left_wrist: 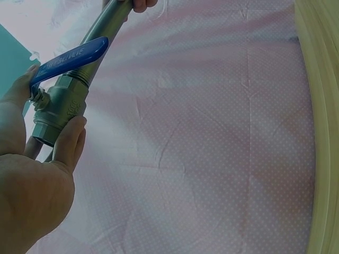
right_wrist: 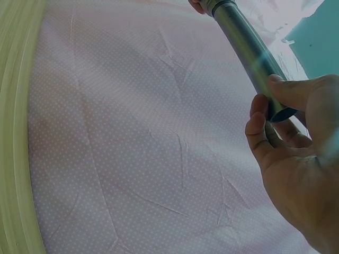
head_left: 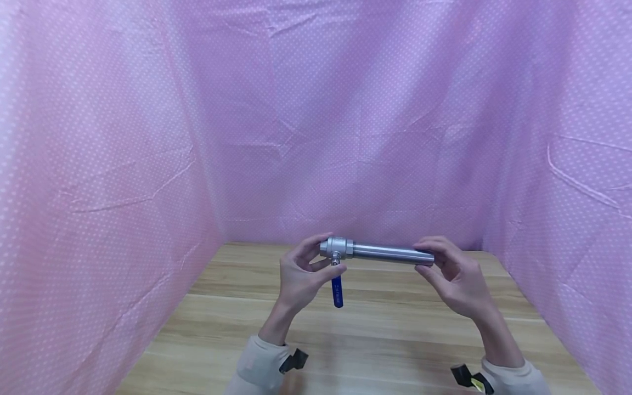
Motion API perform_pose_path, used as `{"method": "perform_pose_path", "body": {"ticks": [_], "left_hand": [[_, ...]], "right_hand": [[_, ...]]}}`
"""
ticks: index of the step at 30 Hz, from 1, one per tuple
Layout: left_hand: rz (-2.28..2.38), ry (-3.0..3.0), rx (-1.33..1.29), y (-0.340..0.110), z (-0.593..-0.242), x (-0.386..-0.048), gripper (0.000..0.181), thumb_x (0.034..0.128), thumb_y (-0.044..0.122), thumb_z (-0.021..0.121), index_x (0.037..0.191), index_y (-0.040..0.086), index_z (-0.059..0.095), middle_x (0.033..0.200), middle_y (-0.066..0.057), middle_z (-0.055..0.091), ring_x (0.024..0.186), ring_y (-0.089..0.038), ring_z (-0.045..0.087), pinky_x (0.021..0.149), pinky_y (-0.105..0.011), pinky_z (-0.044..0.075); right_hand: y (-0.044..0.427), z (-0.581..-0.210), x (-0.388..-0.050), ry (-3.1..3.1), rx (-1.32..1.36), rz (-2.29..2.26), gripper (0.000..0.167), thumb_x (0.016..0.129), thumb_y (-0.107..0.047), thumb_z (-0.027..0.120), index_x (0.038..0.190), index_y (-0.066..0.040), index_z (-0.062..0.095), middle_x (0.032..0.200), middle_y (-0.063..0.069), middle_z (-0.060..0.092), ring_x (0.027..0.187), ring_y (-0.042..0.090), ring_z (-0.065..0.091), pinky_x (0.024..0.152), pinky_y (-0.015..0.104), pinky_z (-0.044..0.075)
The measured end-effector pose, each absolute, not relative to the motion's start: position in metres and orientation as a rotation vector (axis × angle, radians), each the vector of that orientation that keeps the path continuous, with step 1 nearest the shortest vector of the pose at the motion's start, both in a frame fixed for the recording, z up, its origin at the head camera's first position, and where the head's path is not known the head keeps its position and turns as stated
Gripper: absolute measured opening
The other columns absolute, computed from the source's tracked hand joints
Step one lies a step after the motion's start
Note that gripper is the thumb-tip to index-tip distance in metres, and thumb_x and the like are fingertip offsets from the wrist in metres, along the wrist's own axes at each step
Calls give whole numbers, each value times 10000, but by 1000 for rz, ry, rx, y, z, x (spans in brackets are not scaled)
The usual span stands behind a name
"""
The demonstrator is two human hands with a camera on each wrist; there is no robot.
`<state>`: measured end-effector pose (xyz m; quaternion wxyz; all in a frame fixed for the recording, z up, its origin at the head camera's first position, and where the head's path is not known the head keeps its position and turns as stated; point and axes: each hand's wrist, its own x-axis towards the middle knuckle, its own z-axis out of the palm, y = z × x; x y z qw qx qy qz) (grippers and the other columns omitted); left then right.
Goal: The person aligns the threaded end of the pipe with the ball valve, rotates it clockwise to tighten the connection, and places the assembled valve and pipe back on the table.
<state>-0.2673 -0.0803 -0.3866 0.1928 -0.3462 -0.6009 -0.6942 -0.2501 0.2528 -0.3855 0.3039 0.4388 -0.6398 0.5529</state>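
A silver ball valve (head_left: 337, 247) with a blue lever handle (head_left: 337, 291) is joined to a straight metal pipe (head_left: 385, 252). Both are held up above the table, nearly level, in the head view. My left hand (head_left: 302, 274) grips the valve, its thumb against the lever near the stem and its fingers round the body. At the pipe's free end, my right hand (head_left: 459, 280) pinches the tube between thumb and fingers. The left wrist view shows the valve body (left_wrist: 61, 108) with the lever (left_wrist: 74, 59) lying along the pipe. The pipe's open end (right_wrist: 280, 112) shows in the right wrist view.
A wood-grain table (head_left: 375, 340) lies below the hands. Pink dotted cloth (head_left: 345, 137) hangs at the back and on both sides. Black wrist-worn pieces (head_left: 294, 360) sit at both cuffs.
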Motion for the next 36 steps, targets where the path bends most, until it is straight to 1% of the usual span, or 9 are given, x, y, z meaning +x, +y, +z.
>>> {"method": "perform_pose_path", "body": {"ticks": [13,16,20,22,24,26,29,31,36], "left_hand": [[-1933,-1685,-982,-80,-388,-268,652,816,-146,899,1424,-83,670,1427,-363,713,1257,-125,796,1034,-430,718],[-1929,-1686,-979,-80,-388,-268,652,815,-145,901,1423,-81,673,1424,-356,717,1255,-123,797,1034,-430,717],[-1928,-1681,-984,-81,-387,-268,652,815,-152,897,1423,-83,671,1424,-367,713,1251,-122,798,1031,-428,719],[-1929,-1676,-988,-81,-388,-268,652,815,-160,893,1422,-88,667,1426,-375,708,1252,-121,797,1029,-425,721],[-1931,-1671,-990,-81,-388,-268,652,817,-166,890,1423,-95,662,1430,-383,702,1253,-119,797,1030,-421,721],[-1929,-1669,-990,-81,-388,-267,650,820,-167,887,1424,-102,656,1429,-389,698,1252,-115,796,1030,-416,721],[-1929,-1666,-992,-81,-387,-267,652,824,-169,884,1428,-114,647,1424,-394,695,1250,-109,796,1031,-413,720],[-1925,-1665,-993,-81,-388,-267,652,824,-172,882,1429,-120,643,1417,-396,696,1246,-107,796,1029,-413,720],[-1913,-1665,-999,-81,-388,-268,654,826,-173,883,1428,-142,631,1408,-400,697,1247,-104,795,1026,-415,721]], "right_hand": [[252,-385,-250,-1686,1143,1437,495,812,401,663,1283,250,648,1242,92,758,1077,89,727,909,142,658],[253,-386,-249,-1734,1099,1376,469,841,376,665,1283,218,671,1123,53,759,966,62,709,803,130,640],[255,-387,-246,-1832,995,1269,476,858,346,679,1288,144,707,936,-35,714,817,-4,659,609,161,559],[256,-387,-245,-1854,974,1260,490,853,342,692,1294,129,711,934,-62,721,811,-32,664,587,158,550],[255,-386,-246,-1826,1013,1319,510,836,364,691,1304,161,691,1034,-29,755,890,-22,703,654,138,596],[255,-385,-247,-1776,1081,1389,540,809,396,679,1314,204,662,1158,28,767,1001,19,739,788,124,649],[253,-384,-249,-1707,1178,1470,582,773,439,654,1324,254,624,1292,119,740,1139,101,745,964,154,670],[253,-383,-250,-1695,1201,1473,599,759,450,644,1325,259,618,1307,140,732,1165,117,736,1002,163,665],[253,-384,-251,-1688,1199,1460,597,745,454,639,1310,262,621,1306,165,731,1155,116,724,981,153,656]]}}
